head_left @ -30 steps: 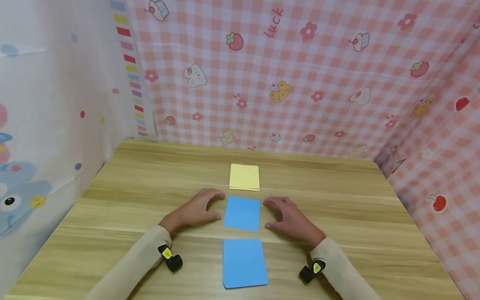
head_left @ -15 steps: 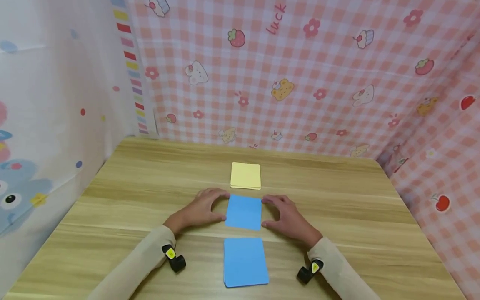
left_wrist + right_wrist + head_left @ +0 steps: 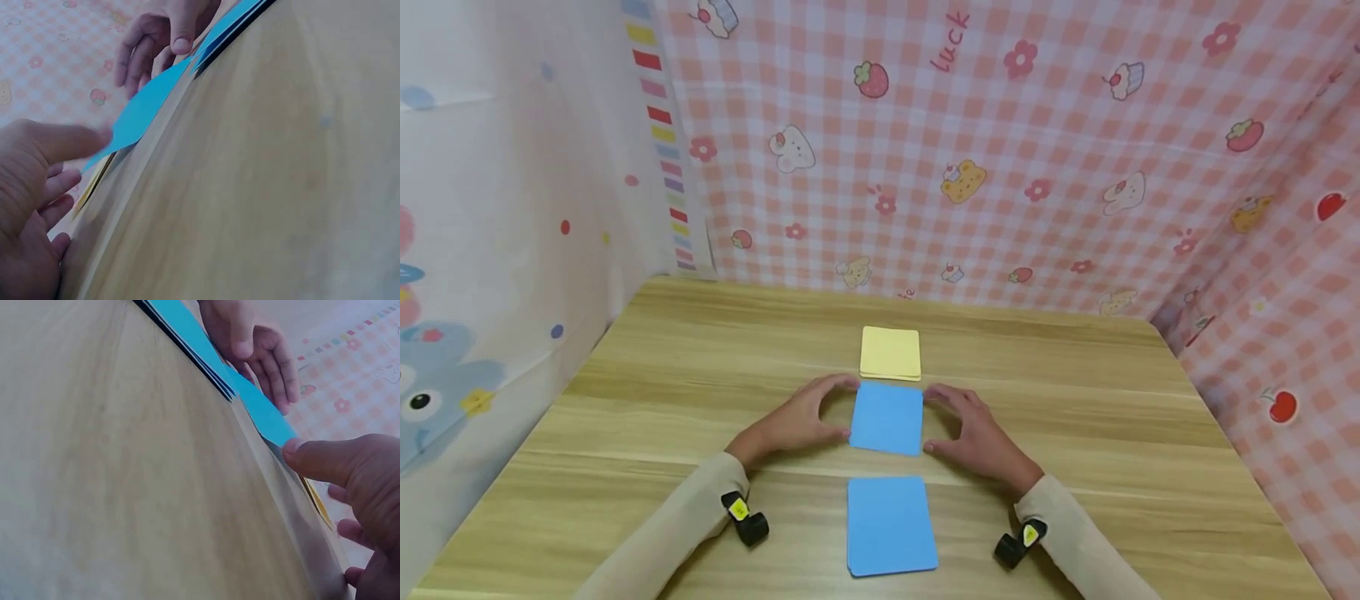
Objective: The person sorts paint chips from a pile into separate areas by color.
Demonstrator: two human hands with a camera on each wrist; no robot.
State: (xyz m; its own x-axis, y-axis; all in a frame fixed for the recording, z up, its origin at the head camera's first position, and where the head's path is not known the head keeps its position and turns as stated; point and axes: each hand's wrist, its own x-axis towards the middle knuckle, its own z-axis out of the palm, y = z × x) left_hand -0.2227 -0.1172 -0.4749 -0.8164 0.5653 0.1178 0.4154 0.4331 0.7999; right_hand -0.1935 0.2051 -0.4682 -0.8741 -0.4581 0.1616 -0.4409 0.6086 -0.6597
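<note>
A blue square card (image 3: 886, 418) lies between my hands at the middle of the table. My left hand (image 3: 801, 418) holds its left edge, thumb at the near corner and fingers toward the far corner. On the opposite edge, my right hand (image 3: 976, 435) grips it the same way. Both wrist views show the card (image 3: 145, 109) bowed and slightly raised, with a shadow beneath. Nearer to me is a stack of blue square cards (image 3: 891, 527), its layered edges (image 3: 209, 378) visible from the right wrist. Just beyond the held card sits a small stack of yellow cards (image 3: 890, 353).
The wooden table (image 3: 1060, 367) has a light grain. Behind it hangs a pink checked curtain (image 3: 910, 150), and a white patterned cloth (image 3: 512, 167) covers the left side. Each sleeve carries a black wrist camera (image 3: 747, 521).
Both hands first closed in on the blue card's side edges. Since then the card has come up slightly and shifted a little away from me, toward the yellow stack.
</note>
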